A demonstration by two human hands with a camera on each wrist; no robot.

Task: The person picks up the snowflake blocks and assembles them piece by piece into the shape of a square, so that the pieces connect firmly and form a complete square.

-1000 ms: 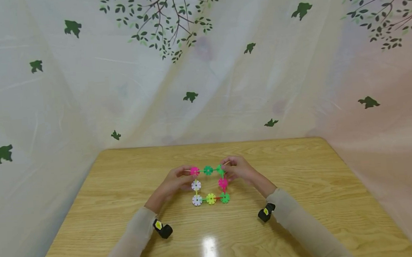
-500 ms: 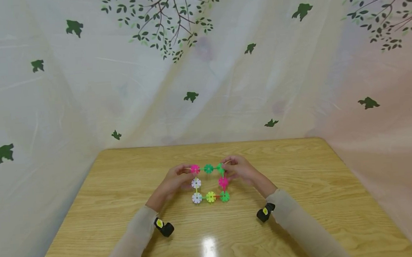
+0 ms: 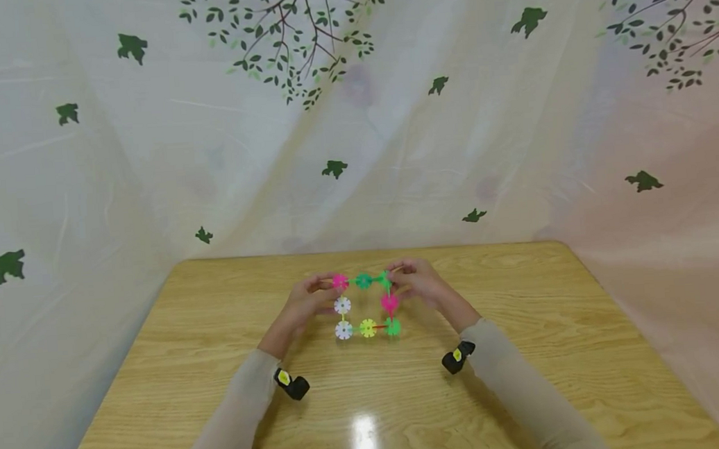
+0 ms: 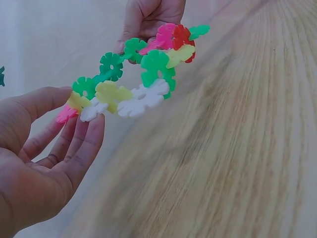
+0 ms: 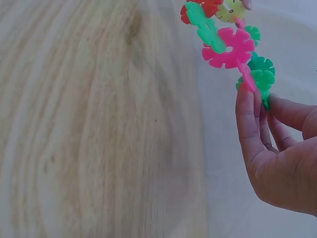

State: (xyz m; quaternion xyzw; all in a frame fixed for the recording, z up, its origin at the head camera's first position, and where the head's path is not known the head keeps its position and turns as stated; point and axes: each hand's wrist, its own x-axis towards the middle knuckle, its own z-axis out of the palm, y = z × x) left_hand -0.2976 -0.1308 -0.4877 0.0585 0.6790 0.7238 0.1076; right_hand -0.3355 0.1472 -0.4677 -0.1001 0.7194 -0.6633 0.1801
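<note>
Several interlocking plastic snowflake discs form a square frame (image 3: 368,329), held up over the table in front of the person. Its discs are pink, green, white and yellow, joined by slim pieces seen edge-on. At the far left corner, my left hand (image 3: 306,303) pinches the frame by a pink disc (image 3: 340,282), thumb on one side and fingers on the other. The far right corner, a green disc (image 5: 262,79), sits between the thumb and fingertips of my right hand (image 5: 282,153). In the left wrist view the frame (image 4: 110,67) spans both hands, tilted.
Below the hands lies a wooden table (image 3: 371,390), with a bright light reflection near its front. A pale curtain (image 3: 236,156) printed with branches and green leaves hangs behind and at both sides. Each sleeve carries a small black wrist camera (image 3: 293,384).
Both hands have shifted the frame upward in the head view, slightly at first and more in the last half second. Their grip on its two far corners stays the same.
</note>
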